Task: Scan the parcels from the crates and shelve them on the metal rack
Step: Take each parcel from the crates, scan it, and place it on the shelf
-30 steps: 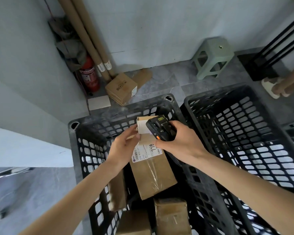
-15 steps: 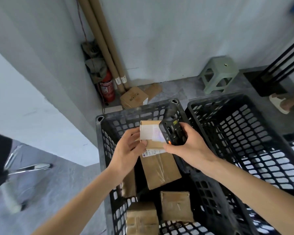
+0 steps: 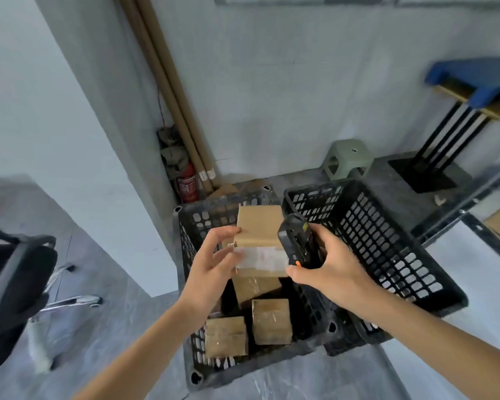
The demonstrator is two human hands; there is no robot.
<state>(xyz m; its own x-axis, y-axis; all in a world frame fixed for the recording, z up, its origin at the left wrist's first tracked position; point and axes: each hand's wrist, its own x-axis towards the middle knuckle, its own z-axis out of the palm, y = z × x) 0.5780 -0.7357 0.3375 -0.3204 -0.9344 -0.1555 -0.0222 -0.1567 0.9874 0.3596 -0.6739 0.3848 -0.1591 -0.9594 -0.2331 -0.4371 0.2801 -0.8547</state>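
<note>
Currently a brown parcel (image 3: 259, 226) is held up over the left crate (image 3: 186, 235) at frame centre, pinched at its left edge by the left hand (image 3: 211, 272), fingers curled on it. Its long axis runs up-down in the frame, white label (image 3: 261, 259) facing the camera. A black scanner (image 3: 298, 243) is clamped in the right hand (image 3: 329, 272), touching the parcel's right edge. The metal rack (image 3: 456, 217) is seen at right, past the empty crate (image 3: 387, 249), so the right side is judged nearer to it. More parcels (image 3: 270, 321) are left in the crate below.
</note>
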